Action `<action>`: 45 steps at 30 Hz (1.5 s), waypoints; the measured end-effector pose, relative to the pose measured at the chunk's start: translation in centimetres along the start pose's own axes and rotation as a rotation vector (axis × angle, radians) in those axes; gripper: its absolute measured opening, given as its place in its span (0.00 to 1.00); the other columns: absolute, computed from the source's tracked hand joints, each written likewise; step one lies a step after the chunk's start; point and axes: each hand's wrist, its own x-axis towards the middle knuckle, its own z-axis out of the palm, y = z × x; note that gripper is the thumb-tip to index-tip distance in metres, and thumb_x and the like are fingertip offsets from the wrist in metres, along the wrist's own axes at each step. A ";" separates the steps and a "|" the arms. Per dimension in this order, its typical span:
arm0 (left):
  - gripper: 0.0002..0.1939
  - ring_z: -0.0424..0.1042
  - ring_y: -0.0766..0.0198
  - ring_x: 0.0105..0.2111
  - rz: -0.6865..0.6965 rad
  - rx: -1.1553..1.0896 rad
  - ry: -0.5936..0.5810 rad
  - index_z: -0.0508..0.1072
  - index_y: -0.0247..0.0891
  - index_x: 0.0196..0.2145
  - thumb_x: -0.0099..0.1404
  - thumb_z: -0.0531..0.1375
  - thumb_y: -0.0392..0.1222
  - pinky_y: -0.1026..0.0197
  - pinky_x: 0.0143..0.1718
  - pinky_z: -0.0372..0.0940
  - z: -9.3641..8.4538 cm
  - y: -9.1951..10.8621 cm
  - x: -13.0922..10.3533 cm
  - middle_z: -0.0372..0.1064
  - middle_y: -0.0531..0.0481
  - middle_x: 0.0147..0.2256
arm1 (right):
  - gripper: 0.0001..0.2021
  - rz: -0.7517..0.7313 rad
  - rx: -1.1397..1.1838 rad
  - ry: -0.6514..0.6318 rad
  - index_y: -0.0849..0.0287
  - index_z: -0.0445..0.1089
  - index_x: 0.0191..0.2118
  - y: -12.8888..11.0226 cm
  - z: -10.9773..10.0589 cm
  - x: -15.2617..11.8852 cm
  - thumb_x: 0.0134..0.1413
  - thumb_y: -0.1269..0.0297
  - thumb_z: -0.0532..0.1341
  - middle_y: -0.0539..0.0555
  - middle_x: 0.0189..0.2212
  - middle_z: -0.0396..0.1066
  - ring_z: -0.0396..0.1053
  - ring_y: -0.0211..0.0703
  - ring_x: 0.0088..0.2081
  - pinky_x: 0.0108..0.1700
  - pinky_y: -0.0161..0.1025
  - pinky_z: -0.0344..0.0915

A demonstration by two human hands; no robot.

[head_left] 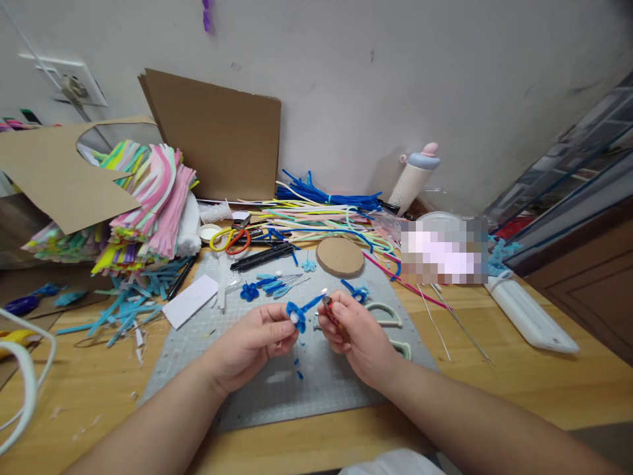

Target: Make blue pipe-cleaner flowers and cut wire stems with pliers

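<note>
My left hand (254, 340) pinches a dark blue pipe-cleaner flower (295, 317) with a white centre, its fuzzy stem pointing right. My right hand (360, 333) is closed around a red lighter (330, 309), its metal top close to the stem's end. A small bright spot just above that top looks like a flame. Beneath both hands lies a grey cutting mat (257, 396) with a few blue scraps. Another blue flower (250, 291) rests beyond my left hand. Green-handled scissors (388, 313) lie partly hidden behind my right hand.
Behind are a round cardboard disc (340, 256), several loose pipe cleaners (316, 221) and yellow-and-orange-handled scissors (230, 241). Pastel pipe-cleaner bundles (153, 198) fill the left. A white card (190, 301) overlaps the mat. A bottle (410, 181) leans by the wall. Metal wires (457, 323) lie right.
</note>
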 end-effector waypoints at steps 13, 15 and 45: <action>0.09 0.52 0.72 0.22 0.010 0.002 -0.010 0.70 0.32 0.27 0.55 0.64 0.41 0.65 0.25 0.46 0.1 -0.1 0.0 0.57 0.54 0.22 | 0.13 -0.018 -0.017 -0.048 0.58 0.59 0.33 0.2 0.0 -0.2 0.54 0.53 0.58 0.44 0.21 0.54 0.45 0.29 0.20 0.19 0.28 0.37; 0.10 0.52 0.72 0.22 0.009 0.004 -0.012 0.70 0.32 0.27 0.54 0.64 0.42 0.65 0.24 0.46 0.1 -0.1 0.0 0.58 0.54 0.22 | 0.13 -0.018 -0.022 -0.049 0.58 0.60 0.33 0.2 0.0 -0.2 0.54 0.53 0.59 0.44 0.21 0.54 0.45 0.29 0.20 0.19 0.27 0.37; 0.12 0.53 0.72 0.22 0.004 0.013 -0.013 0.71 0.32 0.28 0.53 0.65 0.44 0.65 0.25 0.47 0.2 -0.3 0.2 0.59 0.53 0.22 | 0.14 -0.060 -0.040 -0.086 0.58 0.58 0.33 0.3 0.3 -0.5 0.52 0.53 0.60 0.44 0.23 0.56 0.47 0.28 0.21 0.19 0.27 0.38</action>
